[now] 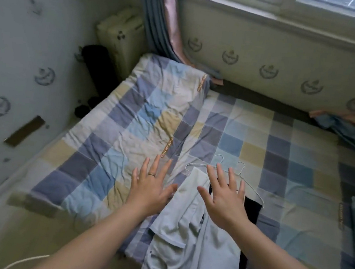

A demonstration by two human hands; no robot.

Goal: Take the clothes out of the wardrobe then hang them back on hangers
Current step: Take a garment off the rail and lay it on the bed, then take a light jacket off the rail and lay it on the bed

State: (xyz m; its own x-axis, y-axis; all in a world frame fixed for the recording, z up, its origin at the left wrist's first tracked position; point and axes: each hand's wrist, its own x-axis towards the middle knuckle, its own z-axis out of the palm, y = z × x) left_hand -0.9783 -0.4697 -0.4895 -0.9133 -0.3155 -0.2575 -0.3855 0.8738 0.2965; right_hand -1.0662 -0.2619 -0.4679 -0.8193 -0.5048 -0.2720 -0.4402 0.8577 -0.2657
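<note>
Two spread hands over clothes laid on a bed

The left hand, with a ring, and the right hand are both flat with fingers straight and splayed, gripping nothing. Under them a pale grey-blue button shirt lies crumpled on the blue, beige and purple checked quilt, partly over a black garment, with thin white wire hangers at its top end.

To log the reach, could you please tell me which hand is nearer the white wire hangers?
Right. The right hand is over the hangers; the left hand is off to their left.
</note>
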